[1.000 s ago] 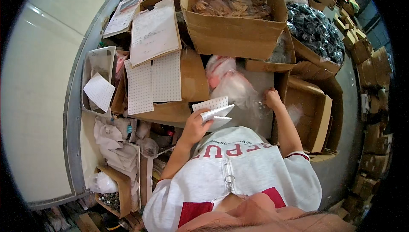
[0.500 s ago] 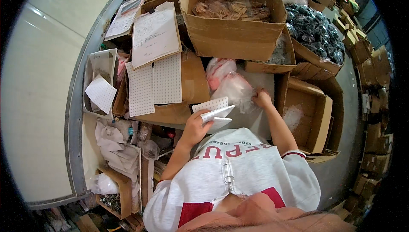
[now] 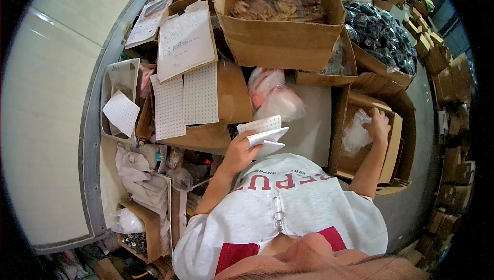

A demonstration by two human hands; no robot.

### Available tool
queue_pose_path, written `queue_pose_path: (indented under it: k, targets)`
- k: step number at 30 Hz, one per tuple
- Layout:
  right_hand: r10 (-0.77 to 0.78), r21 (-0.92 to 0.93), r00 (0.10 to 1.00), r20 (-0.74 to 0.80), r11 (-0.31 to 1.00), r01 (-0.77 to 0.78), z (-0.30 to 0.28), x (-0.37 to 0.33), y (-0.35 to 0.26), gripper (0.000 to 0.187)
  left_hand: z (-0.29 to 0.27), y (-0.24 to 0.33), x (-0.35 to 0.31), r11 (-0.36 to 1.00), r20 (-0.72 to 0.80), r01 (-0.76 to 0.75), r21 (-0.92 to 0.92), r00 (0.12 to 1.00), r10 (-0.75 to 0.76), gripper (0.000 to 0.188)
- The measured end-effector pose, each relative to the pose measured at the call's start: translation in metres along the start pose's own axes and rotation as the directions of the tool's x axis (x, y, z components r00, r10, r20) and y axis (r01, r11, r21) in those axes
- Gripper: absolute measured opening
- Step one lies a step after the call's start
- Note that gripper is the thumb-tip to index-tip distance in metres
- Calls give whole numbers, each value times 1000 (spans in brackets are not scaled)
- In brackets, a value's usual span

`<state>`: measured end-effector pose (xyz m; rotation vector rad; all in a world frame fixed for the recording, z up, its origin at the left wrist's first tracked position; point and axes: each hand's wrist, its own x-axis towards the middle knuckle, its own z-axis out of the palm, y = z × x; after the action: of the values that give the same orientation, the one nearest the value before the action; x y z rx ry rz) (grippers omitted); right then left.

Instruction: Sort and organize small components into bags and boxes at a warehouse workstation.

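My left hand (image 3: 241, 152) grips folded white label sheets (image 3: 266, 135) printed with rows of small marks, held in front of my chest. My right hand (image 3: 378, 124) reaches into the open cardboard box (image 3: 352, 165) at the right, its fingers closed on the upper edge of a clear plastic bag (image 3: 357, 133). Whether the bag contains anything cannot be made out. On the grey tabletop between my hands and the big carton lies a pile of clear plastic bags (image 3: 280, 105) with red-pink areas.
A large carton (image 3: 283, 43) of brown bagged items stands ahead, beside a box of black bagged pieces (image 3: 381, 38). More label sheets (image 3: 200, 94) and a clipboard with papers (image 3: 186, 40) rest on a carton at left. A plastic bin (image 3: 121, 71) stands by the pale wall.
My right hand has moved right, from the edge of the bag pile into the cardboard box. More clear plastic now shows in that box. My left hand keeps the label sheets, almost still.
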<state>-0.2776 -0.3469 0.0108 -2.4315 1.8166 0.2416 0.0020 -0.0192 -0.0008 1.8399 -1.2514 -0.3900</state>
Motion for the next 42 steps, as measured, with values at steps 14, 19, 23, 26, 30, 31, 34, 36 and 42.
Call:
queue_pose_path:
  k: [14, 19, 23, 26, 30, 31, 34, 36, 42]
  targets:
    - [-736, 612, 464, -492, 86, 786, 10, -107, -183, 21, 11, 26, 16, 991, -102, 41, -128, 993, -54, 32]
    - [-664, 521, 445, -601, 98, 848, 11, -113, -187, 20, 16, 18, 13, 990, -138, 10, -143, 990, -30, 33]
    - [-688, 425, 376, -621, 107, 899, 18, -114, -186, 17, 18, 19, 13, 998, -133, -28, -64, 991, 20, 31]
    - [-673, 389, 364, -644, 121, 913, 18, -114, -186, 16, 22, 14, 12, 999, -118, -21, -43, 993, 16, 30]
    - [-666, 336, 316, -676, 102, 936, 18, -112, -185, 17, 20, 19, 14, 995, -107, -9, -103, 994, -2, 30]
    - [-664, 304, 286, -690, 93, 948, 18, -112, -185, 17, 19, 22, 15, 993, -99, -10, -114, 995, -1, 30]
    - [-673, 303, 262, -692, 59, 951, 16, -111, -184, 18, 17, 24, 15, 993, -97, -8, -116, 995, -3, 29]
    - [-708, 369, 273, -652, 18, 929, 13, -110, -181, 18, 19, 22, 14, 995, -103, -10, -103, 995, -1, 29]
    - [-785, 748, 372, -495, -166, 643, -12, -99, -179, 20, 13, 23, 16, 977, -65, -187, 100, 979, 194, 23]
